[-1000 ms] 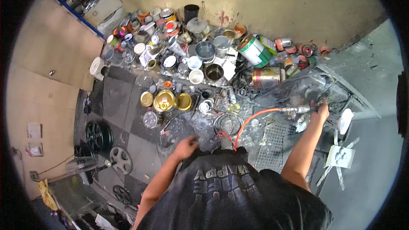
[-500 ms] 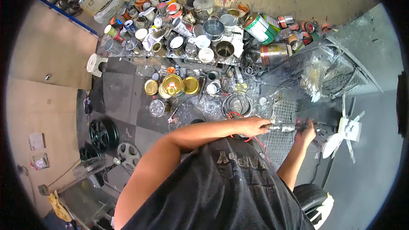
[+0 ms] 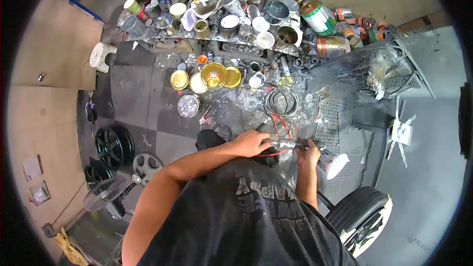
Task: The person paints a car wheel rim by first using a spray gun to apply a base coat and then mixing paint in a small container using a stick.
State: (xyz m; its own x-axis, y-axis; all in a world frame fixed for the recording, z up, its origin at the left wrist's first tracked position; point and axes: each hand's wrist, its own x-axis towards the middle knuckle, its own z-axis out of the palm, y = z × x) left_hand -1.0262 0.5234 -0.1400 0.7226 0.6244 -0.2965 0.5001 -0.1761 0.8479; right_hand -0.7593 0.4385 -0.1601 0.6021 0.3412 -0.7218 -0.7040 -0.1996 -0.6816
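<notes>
Both hands are in front of my body, closed on one paint-smeared metallic tool that looks like a spray gun (image 3: pixel 283 144). My left hand (image 3: pixel 251 143) wraps round its left end. My right hand (image 3: pixel 308 153) grips it further right, with the fingers partly hidden. Just right of that hand, a pale cup with a round white end (image 3: pixel 337 166) sticks out; how it joins the tool is hidden. A red hose (image 3: pixel 282 123) loops by the tool and runs near a coiled grey hose (image 3: pixel 281 101) on the floor.
A cluttered bench (image 3: pixel 197 39) of paint cans and cups stands ahead. Gold-lidded cans (image 3: pixel 214 75) sit on the floor before it. A tyre with masking (image 3: pixel 362 216) is at lower right; dark wheels (image 3: pixel 114 147) and a fan (image 3: pixel 104 193) are at left.
Both hands have moved left and closer to my body with the tool, and the white-ended cup has come along. My view has shifted, and more of the masked tyre shows.
</notes>
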